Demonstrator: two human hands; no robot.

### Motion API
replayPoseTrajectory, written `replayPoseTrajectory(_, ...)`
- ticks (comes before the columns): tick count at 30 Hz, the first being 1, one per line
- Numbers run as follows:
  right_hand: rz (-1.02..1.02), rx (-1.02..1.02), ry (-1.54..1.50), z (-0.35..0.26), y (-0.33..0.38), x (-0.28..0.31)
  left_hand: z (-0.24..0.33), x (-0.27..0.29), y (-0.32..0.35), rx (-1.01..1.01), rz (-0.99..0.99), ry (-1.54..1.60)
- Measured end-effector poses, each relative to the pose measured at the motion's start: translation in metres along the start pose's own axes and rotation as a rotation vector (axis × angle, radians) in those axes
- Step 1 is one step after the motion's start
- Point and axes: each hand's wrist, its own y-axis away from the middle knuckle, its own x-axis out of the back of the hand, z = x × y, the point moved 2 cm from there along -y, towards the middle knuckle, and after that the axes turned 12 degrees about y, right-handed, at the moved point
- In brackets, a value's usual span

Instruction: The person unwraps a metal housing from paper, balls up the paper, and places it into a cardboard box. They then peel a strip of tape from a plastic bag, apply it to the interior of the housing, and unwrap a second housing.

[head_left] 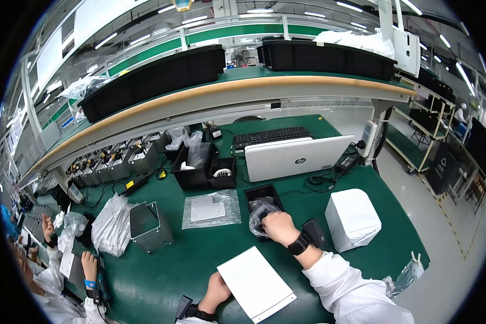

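My right hand [278, 225] reaches into a clear plastic bag [259, 216] that hangs out of a small black bin [262, 193], and its fingers close on something dark inside the bag. My left hand [217, 291] rests on the green bench at the left edge of a white sheet [256, 283], touching it. Both wrists wear black bands, and the sleeves are white.
A white laptop [294, 156] stands tilted with a black keyboard [272, 136] behind it. A white box [352, 218], a bagged flat metal plate [210, 208], a grey metal housing [148, 224] and black bins [202, 170] sit around. Another person's hands [89, 264] work at the far left.
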Motion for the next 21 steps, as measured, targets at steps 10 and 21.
replayPoseTrajectory(10, -0.026, 0.02, -0.055, -0.003, -0.003, 0.013, -0.007, 0.006, -0.001, -0.035, -0.015, 0.035)
replayPoseTrajectory(21, -0.098, 0.014, -0.119, 0.0, -0.001, 0.028, 0.007, 0.001, 0.0, -0.255, 0.027, 0.017)
